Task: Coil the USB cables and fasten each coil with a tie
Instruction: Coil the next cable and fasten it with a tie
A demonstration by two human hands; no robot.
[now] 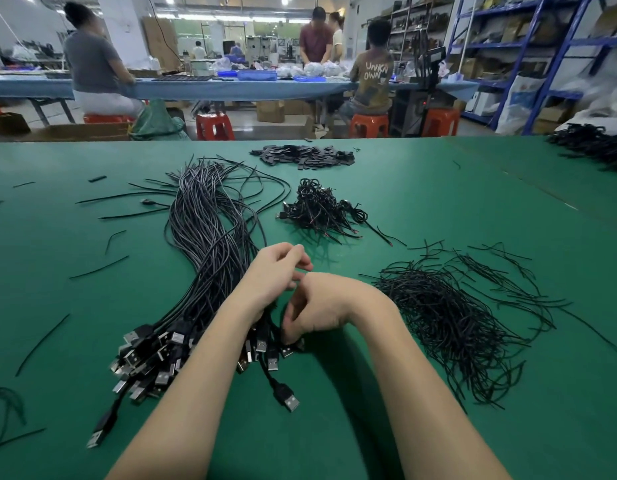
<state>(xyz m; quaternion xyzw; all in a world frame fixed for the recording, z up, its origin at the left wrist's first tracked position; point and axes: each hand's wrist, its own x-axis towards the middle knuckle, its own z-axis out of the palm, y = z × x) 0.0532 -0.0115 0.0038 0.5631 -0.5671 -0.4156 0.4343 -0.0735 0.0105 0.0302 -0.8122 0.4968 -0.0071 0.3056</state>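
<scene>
A: Where do the cables lie?

B: The long sheaf of black, uncoiled USB cables [210, 244] runs up the green felt-covered table [438, 188], its silver-tipped plugs [151, 358] fanned out toward the person. Beyond it sits a small pile of coiled and tied black cables [321, 209], so some are done and most are not.

A: And the hands?

B: The right hand [314, 306] reaches down to the plug end of the sheaf, fingers curled at a plug; whether it truly pinches one is hidden behind the hand, so the grip cannot be told. The left hand [279, 268] hangs just above the sheaf, fingers loosely bent, holding nothing visible.

A: Which step, then?

B: Picking a single cable out of the sheaf, it seems, before any coiling begins.

A: What does the next move call for?

B: Probably drawing one plug free without dragging its neighbours, winding the cable into loops, then taking a tie from the loose heap of thin black wire ties [449, 306] at the right.
</scene>
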